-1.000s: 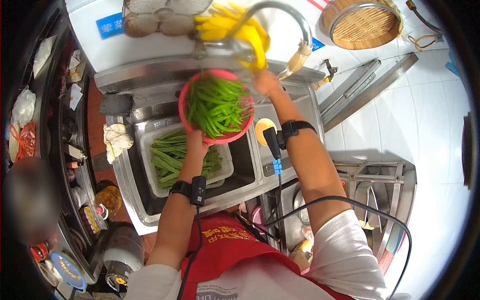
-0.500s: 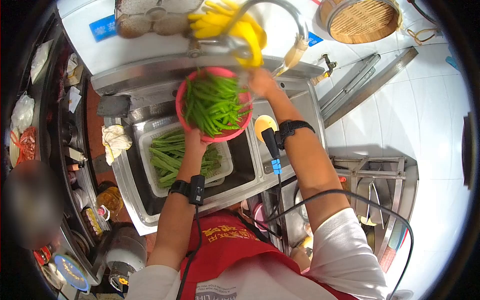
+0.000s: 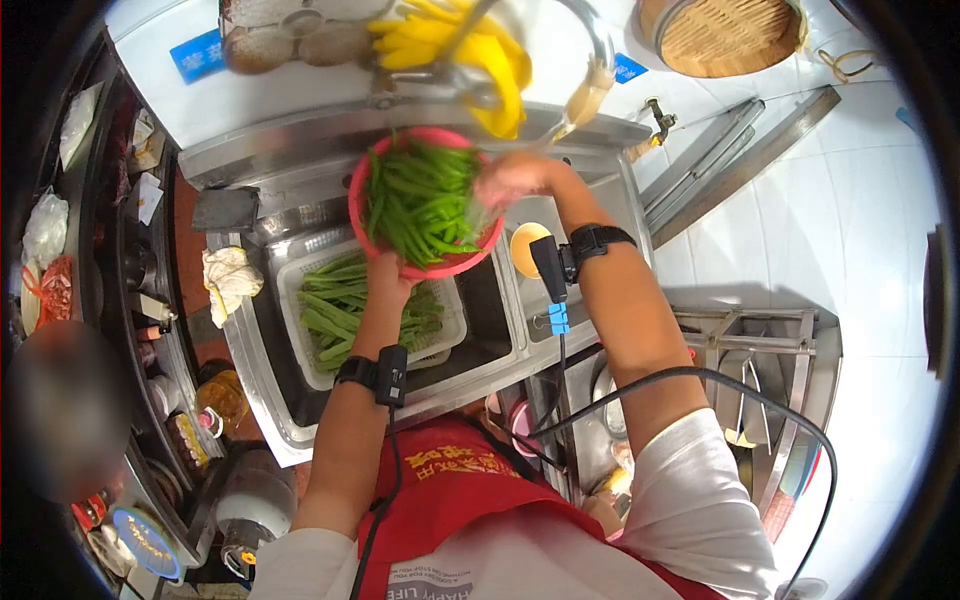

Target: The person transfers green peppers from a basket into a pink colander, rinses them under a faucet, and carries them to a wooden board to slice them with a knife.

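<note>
My left hand (image 3: 390,280) grips the near rim of a pink basin (image 3: 472,264), held over the sink. Long green peppers (image 3: 420,200) are heaped inside it. At the basin's right side, my right hand (image 3: 515,182) is smeared by motion beside the peppers, so its fingers cannot be made out. Below and to the left, a white plastic basket (image 3: 292,300) stands in the left sink bowl (image 3: 485,325), with long green vegetable pieces (image 3: 335,310) in it. The basin hides part of this basket.
Behind the sink are yellow rubber gloves (image 3: 505,70) and a curved faucet (image 3: 600,50). A yellow round object (image 3: 528,248) sits in the right bowl. A cloth (image 3: 230,285) drapes over the left edge. A bamboo steamer (image 3: 725,38) lies at the upper right, and a black cable (image 3: 720,375) loops beside my right arm.
My right hand has moved down and left, from near the faucet to the basin's right side. My left hand still holds the basin, which has hardly shifted.
</note>
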Demonstrator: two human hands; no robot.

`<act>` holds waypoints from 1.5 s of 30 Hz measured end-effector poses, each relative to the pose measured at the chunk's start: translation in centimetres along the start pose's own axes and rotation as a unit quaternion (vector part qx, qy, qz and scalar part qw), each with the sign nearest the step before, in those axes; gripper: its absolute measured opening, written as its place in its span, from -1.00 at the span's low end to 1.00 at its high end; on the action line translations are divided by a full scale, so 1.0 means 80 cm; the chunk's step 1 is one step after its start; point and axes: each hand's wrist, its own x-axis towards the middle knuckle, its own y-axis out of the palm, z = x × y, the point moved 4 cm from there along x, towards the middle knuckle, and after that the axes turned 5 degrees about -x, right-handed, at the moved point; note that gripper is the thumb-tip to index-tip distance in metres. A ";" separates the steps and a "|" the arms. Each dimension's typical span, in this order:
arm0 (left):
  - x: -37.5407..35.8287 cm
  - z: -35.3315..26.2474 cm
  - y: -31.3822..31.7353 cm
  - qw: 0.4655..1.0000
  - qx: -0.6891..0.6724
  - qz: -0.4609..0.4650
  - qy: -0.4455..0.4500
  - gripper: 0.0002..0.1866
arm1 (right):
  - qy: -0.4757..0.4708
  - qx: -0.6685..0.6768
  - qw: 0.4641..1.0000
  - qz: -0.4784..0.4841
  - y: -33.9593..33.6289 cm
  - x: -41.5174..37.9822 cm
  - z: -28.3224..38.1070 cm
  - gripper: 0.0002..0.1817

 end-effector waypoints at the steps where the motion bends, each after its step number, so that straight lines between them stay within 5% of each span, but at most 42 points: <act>1: -0.003 -0.001 0.001 1.000 0.001 -0.001 0.000 -0.58 | -0.076 -0.099 0.986 -0.110 -0.019 0.004 0.006 -0.63; 3: -0.004 -0.003 0.006 1.000 0.003 0.024 0.011 -0.56 | -0.203 -0.327 0.867 -0.317 -0.048 0.011 0.012 -0.64; 6: -0.002 -0.001 0.004 1.000 -0.007 0.023 0.001 -0.54 | -0.164 -0.511 0.823 -0.189 -0.031 0.022 0.002 -0.65; 7: -0.001 0.000 0.004 1.000 -0.006 0.024 0.001 -0.54 | -0.163 -0.510 0.823 -0.190 -0.025 0.014 0.000 -0.65; 8: -0.002 -0.001 0.004 1.000 0.001 0.025 0.005 -0.57 | -0.084 -0.293 0.949 -0.079 -0.011 0.005 -0.012 -0.62; 9: -0.003 -0.001 0.004 1.000 0.008 0.026 0.008 -0.60 | 0.002 -0.052 0.998 0.039 0.005 -0.002 -0.021 -0.59; 10: -0.003 -0.002 0.005 1.000 0.009 0.025 0.008 -0.60 | 0.001 -0.051 0.998 0.040 0.001 0.007 -0.023 -0.59; 12: -0.005 -0.001 0.008 1.000 -0.011 0.018 -0.005 -0.66 | -0.154 -0.277 0.916 -0.245 -0.033 0.017 -0.003 -0.57; 15: -0.005 0.000 0.004 1.000 0.013 -0.011 -0.004 -0.65 | -0.040 -0.389 0.875 -0.283 -0.035 0.025 -0.011 -0.52; 16: -0.004 0.000 0.002 1.000 0.014 -0.011 -0.004 -0.65 | -0.040 -0.389 0.876 -0.284 -0.029 0.023 -0.013 -0.52; 18: -0.003 -0.001 0.006 1.000 0.001 0.010 -0.002 -0.61 | 0.026 -0.274 0.961 -0.033 0.003 0.025 -0.030 -0.46; 19: -0.002 -0.001 0.005 1.000 0.001 0.010 -0.001 -0.61 | 0.025 -0.274 0.961 -0.033 -0.001 0.028 -0.023 -0.46; 21: -0.002 -0.001 0.006 0.999 0.003 0.036 0.013 -0.59 | -0.082 -0.475 0.866 -0.132 -0.015 0.031 0.008 -0.40; 22: -0.001 -0.001 0.006 0.999 0.003 0.036 0.013 -0.59 | -0.082 -0.476 0.866 -0.131 -0.013 0.029 0.011 -0.40; 24: 0.002 0.001 0.004 1.000 -0.018 0.021 0.003 -0.60 | 0.010 -0.316 0.887 -0.336 -0.033 0.020 0.010 -0.39; 25: 0.002 0.002 0.003 1.000 -0.018 0.021 0.002 -0.60 | 0.011 -0.316 0.887 -0.335 -0.029 0.020 0.011 -0.39; 27: 0.002 0.002 0.005 0.999 -0.021 0.025 0.017 -0.60 | 0.017 -0.520 0.841 -0.150 -0.005 0.027 0.013 -0.71; 31: 0.006 0.001 0.001 0.999 -0.010 0.041 -0.001 -0.64 | -0.084 -0.389 0.908 -0.135 -0.005 0.033 0.019 -0.69; 33: 0.000 0.000 0.003 1.000 -0.006 0.018 -0.001 -0.66 | -0.023 -0.369 0.871 -0.324 -0.032 0.024 0.021 -0.68; 34: -0.004 0.000 0.005 1.000 -0.006 0.018 -0.002 -0.66 | -0.023 -0.369 0.871 -0.324 -0.031 0.023 0.020 -0.68; 37: -0.013 -0.003 0.013 1.000 -0.011 -0.006 -0.001 -0.64 | 0.029 -0.429 0.878 -0.209 -0.019 0.016 0.016 -0.66; 39: -0.007 -0.003 0.009 1.000 -0.005 0.009 0.002 -0.64 | -0.021 -0.115 0.992 0.042 0.007 0.022 -0.004 -0.65; 40: -0.005 -0.002 0.005 1.000 -0.005 0.008 0.002 -0.64 | -0.022 -0.115 0.992 0.042 0.004 0.028 -0.006 -0.65; 42: -0.009 -0.003 0.010 0.999 -0.011 0.038 -0.006 -0.60 | -0.074 -0.348 0.894 -0.273 -0.028 0.018 0.024 -0.63; 45: -0.016 -0.005 0.015 1.000 -0.008 0.029 -0.005 -0.54 | -0.003 -0.424 0.874 -0.237 -0.026 0.022 0.017 -0.64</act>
